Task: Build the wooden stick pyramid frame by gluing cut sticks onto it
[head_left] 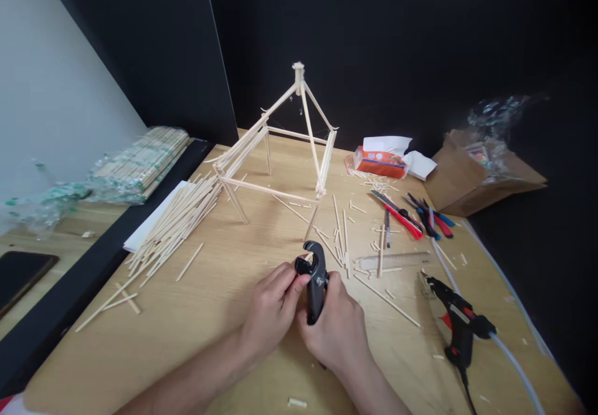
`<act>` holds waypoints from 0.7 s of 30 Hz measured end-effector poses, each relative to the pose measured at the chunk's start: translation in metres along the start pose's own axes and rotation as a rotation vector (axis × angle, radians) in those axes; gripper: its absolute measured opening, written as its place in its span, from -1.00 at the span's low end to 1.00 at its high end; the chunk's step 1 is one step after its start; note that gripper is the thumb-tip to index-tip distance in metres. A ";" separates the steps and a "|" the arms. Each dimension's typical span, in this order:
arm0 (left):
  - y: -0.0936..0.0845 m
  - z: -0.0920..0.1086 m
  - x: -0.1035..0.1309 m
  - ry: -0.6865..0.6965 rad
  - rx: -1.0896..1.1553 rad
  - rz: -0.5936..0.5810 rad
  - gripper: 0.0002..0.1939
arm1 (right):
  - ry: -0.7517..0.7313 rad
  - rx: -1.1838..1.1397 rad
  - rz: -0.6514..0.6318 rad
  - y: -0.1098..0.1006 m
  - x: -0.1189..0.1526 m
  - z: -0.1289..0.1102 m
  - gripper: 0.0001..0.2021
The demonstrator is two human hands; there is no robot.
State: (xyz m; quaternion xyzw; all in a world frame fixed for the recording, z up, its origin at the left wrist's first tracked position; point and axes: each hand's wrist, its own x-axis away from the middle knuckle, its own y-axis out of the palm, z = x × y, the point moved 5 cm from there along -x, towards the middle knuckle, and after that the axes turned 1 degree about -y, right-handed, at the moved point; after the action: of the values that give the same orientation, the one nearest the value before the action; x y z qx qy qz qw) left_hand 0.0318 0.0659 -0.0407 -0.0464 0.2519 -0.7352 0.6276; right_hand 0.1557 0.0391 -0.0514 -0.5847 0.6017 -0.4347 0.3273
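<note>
my right hand was wrapped round the handles of a black cutter at the near middle of the bench, its hooked head pointing far. my left hand was against the left of that head, its fingers drawn in narrow; a pale bit of stick showed there, but i could not tell whether they gripped it or the cutter. the wooden frame stood beyond, at the far middle. a pile of sticks lay left, the glue gun near right, the knife far right.
</note>
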 end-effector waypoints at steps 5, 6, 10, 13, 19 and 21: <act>0.001 -0.001 0.002 -0.032 -0.005 0.004 -0.81 | -0.004 0.033 0.026 0.002 0.000 0.000 -0.74; 0.001 -0.002 0.002 -0.036 0.001 0.003 -0.81 | -0.002 0.037 0.032 0.002 0.000 0.000 -0.73; 0.002 -0.001 0.002 -0.029 0.015 0.008 -0.82 | 0.000 0.039 0.033 0.003 -0.001 0.001 -0.73; 0.002 -0.001 0.002 -0.025 0.012 0.010 -0.82 | 0.000 0.043 0.027 0.002 -0.001 0.001 -0.72; 0.003 -0.002 0.002 -0.036 0.018 0.014 -0.78 | 0.005 0.055 0.013 0.002 0.002 0.000 -0.72; 0.003 -0.002 0.002 -0.039 0.021 0.018 -0.77 | 0.010 0.060 0.006 0.003 0.002 0.000 -0.73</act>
State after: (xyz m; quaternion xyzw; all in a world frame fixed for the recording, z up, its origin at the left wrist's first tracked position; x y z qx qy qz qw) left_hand 0.0338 0.0645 -0.0442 -0.0516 0.2323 -0.7311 0.6394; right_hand 0.1544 0.0369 -0.0541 -0.5707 0.5919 -0.4544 0.3428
